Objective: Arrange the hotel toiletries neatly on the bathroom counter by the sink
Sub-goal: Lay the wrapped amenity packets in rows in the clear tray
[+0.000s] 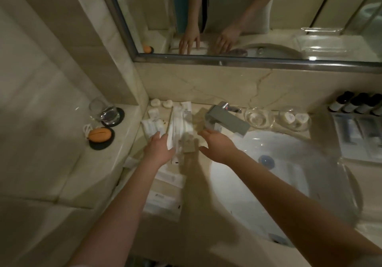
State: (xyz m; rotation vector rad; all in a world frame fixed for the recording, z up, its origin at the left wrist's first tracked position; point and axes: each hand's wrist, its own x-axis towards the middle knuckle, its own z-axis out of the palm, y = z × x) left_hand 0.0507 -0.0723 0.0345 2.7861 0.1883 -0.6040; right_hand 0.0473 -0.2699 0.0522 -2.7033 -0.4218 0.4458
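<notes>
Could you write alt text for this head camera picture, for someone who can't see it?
Two bare hands, left hand and right hand, reach over white toiletry packets on a marble counter left of the sink, below a mirror.

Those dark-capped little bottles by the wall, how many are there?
4 bottles stand in a row at the counter's far right: first, second, third, and fourth, cut by the frame edge. More may lie beyond it.

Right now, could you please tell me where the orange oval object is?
In the head view, the orange oval object sits on a black coaster on the left ledge, just in front of the clear drinking glass.
</notes>
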